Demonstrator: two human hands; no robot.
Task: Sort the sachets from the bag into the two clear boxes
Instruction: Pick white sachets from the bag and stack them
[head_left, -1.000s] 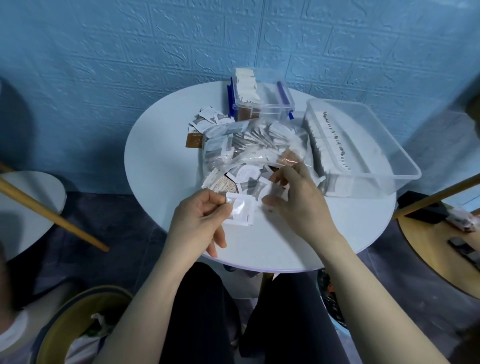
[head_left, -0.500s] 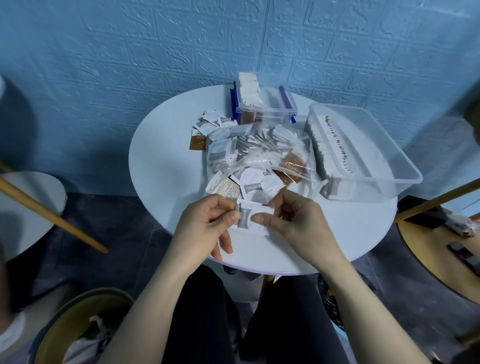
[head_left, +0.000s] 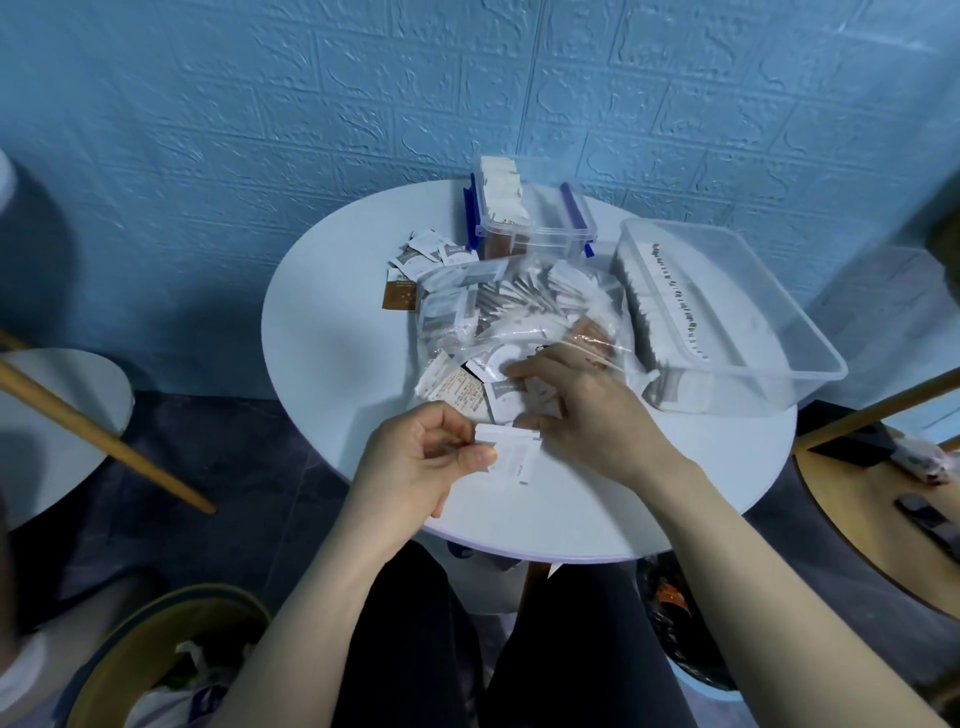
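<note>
- bg was a blue wall (head_left: 363, 130) w/ embossed brick-pattern texture; in front of it a round, smooth white table (head_left: 337, 364).
- clear crinkly plastic bag (head_left: 519, 312) lay mid-table, stuffed w/ flat paper sachets, mostly white, a few brown.
- small clear box (head_left: 530, 218) w/ blue clips sat at the far edge, white sachets stacked upright inside.
- large clear box (head_left: 727, 322), rectangular w/ rounded corners, sat to the right, a row of white sachets standing along its left wall.
- loose sachets (head_left: 421, 260) lay left of the small box, one brown.
- left hand (head_left: 415, 467) pinched a flat white sachet stack (head_left: 511, 452) btwn thumb & curled fingers, near the table's front edge.
- right hand (head_left: 587, 410) reached onto the spilled sachets at the bag's mouth, fingers bent; its fingertips were hidden, so couldn't tell if it gripped one.
</note>
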